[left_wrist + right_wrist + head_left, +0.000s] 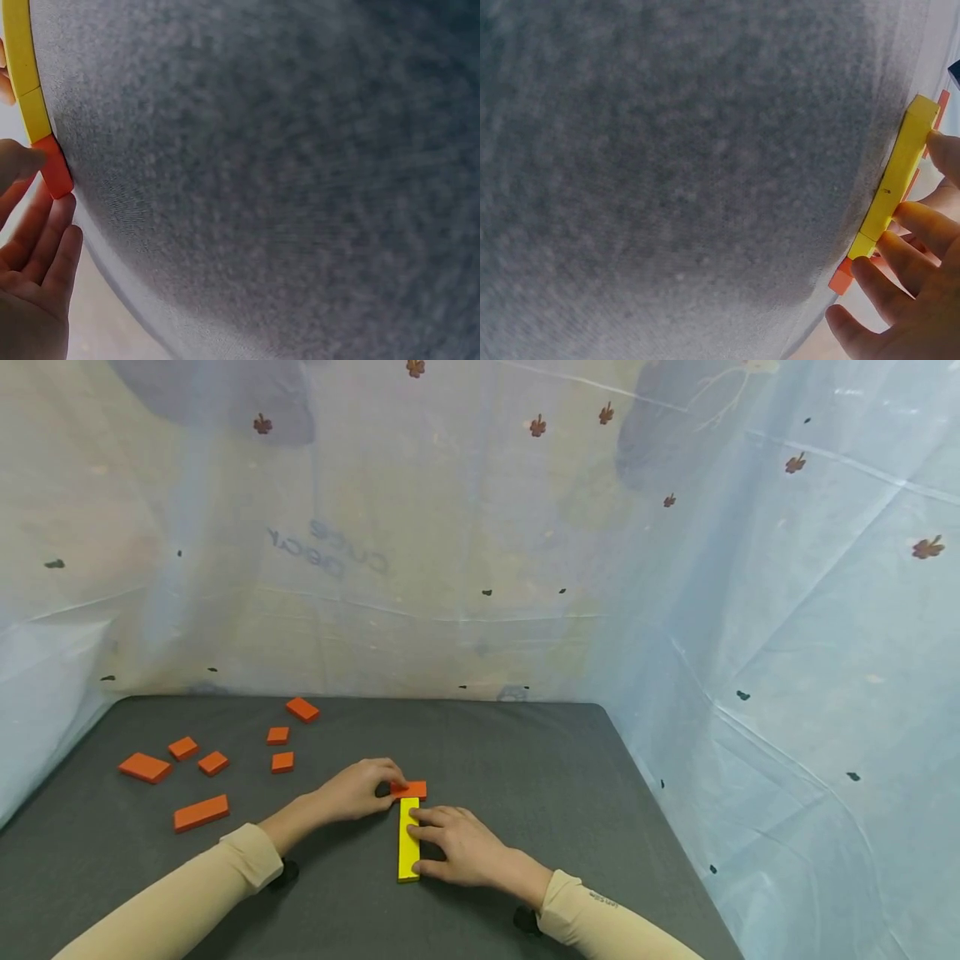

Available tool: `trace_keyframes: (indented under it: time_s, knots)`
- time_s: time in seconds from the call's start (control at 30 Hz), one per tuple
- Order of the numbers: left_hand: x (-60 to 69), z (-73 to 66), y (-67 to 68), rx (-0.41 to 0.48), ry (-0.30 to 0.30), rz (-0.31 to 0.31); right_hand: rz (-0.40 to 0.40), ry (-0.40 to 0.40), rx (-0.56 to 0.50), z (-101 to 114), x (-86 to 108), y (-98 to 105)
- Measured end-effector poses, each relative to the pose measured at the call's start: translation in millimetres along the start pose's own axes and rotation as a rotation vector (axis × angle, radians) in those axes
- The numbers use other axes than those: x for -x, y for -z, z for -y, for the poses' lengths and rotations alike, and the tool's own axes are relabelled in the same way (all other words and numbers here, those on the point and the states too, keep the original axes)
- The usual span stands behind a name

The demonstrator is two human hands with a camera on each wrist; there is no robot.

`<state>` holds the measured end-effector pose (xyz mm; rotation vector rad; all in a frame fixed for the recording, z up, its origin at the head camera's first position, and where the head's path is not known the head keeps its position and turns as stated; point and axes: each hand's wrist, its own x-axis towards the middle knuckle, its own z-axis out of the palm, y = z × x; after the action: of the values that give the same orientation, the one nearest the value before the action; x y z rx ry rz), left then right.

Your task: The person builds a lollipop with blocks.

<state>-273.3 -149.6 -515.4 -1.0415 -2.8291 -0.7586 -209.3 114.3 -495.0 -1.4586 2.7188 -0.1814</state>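
A yellow bar [408, 847] lies lengthwise on the dark table, with an orange block [417, 790] set crosswise against its far end. The left hand [358, 791] pinches the left part of that orange block between thumb and fingers. From the right side, the right hand [467, 850] rests its spread fingertips and thumb along the yellow bar. In the left wrist view a seam divides the yellow bar [21, 52], and the thumb of the left hand [37, 262] covers part of the orange block [57, 174]. The right hand [911, 277] touches the yellow bar [901, 161].
Several loose orange blocks lie on the table's left side, among them a long one [201, 813], a wide one [145, 767] and one near the far edge [302, 709]. Printed plastic sheeting [420, 552] hangs behind and to the right of the grey table [525, 760].
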Motion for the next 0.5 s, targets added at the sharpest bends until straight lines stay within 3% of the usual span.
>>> trace_keyframes:
  time_s: [0.5]
  knots:
    - [1.1,0.0,0.4,-0.003,-0.025,0.006,-0.026,-0.026,0.021,0.9,-0.1,-0.5]
